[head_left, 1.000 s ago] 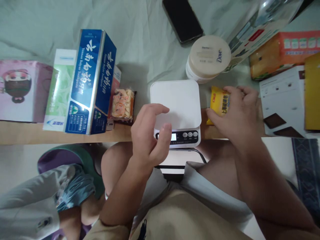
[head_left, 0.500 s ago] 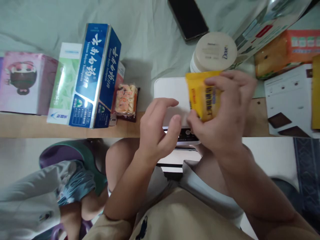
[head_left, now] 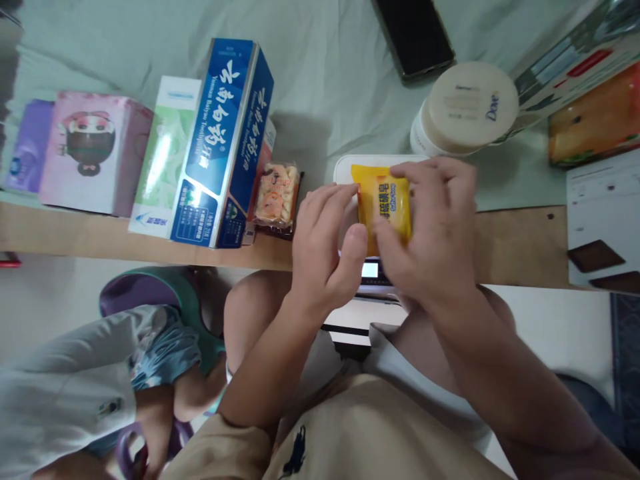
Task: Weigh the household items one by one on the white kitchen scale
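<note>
A bar of soap [head_left: 380,207] in a yellow wrapper with dark lettering is over the white kitchen scale [head_left: 345,167]. My right hand [head_left: 440,227] grips the soap from its right side, with the thumb at the near part and the fingers on the far right corner. My left hand [head_left: 327,247] is at the soap's left edge, thumb and fingers apart; whether its fingertips touch the wrapper I cannot tell. Both hands and the soap cover most of the scale, whose lit display [head_left: 369,269] shows between them.
Left of the scale stand a snack packet [head_left: 276,197], a blue toothpaste box [head_left: 215,147], a green box [head_left: 167,153], a pink box [head_left: 95,153] and a purple pack [head_left: 31,143]. A Dove jar [head_left: 465,107], a phone [head_left: 415,37] and an orange pack [head_left: 595,120] lie rightward. Another person [head_left: 75,373] sits at left.
My right hand has brought the soap leftward over the scale, close to my left hand. The soap's lettering shows more fully. The camera view has shifted a little to the left.
</note>
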The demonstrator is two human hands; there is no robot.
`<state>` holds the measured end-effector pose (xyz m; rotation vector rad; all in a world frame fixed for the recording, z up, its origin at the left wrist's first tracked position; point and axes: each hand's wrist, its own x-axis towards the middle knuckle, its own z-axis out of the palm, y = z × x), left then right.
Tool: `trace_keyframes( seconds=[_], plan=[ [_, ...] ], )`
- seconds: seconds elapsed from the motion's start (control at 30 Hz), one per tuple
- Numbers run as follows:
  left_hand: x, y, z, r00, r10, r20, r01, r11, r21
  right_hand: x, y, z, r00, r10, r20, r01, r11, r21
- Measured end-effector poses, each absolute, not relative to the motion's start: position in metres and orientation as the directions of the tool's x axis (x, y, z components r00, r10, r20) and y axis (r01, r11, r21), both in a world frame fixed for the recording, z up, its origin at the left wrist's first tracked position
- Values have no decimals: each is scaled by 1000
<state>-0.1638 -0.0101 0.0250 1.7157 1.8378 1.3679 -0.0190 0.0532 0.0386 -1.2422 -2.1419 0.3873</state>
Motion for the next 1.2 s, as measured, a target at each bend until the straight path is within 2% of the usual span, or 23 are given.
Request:
trace_keyframes(
  seconds=[0.13, 0.33, 0.5, 0.73, 0.93, 1.1, 1.2],
  plan=[
    [-166, -15, 29, -305, 855, 420, 597, -172, 783, 5, 66, 38, -339, 841, 421, 602, 538, -590],
    [-171, -15, 31, -333, 863, 381, 563, -142, 814, 21, 70, 27, -320, 849, 421, 632, 523, -572],
    [-170, -13, 30, -307, 855, 417, 576, -182, 797, 19, 68, 26, -355, 839, 413, 612, 543, -576],
    [-169, -15, 30, -346, 880, 325, 607, -53, 793, 15, 68, 29, -353, 847, 399, 644, 529, -553],
    [-170, -10, 27, -288, 863, 415, 546, -208, 811, 10, 67, 29, -331, 854, 401, 675, 512, -532],
    [-168, -9, 27, -208, 905, 372, 590, -187, 786, 6, 66, 30, -353, 828, 435, 651, 552, -521],
    [-166, -11, 28, -221, 886, 408, 634, -188, 750, 2, 63, 33, -390, 822, 414, 632, 566, -530]
  ],
)
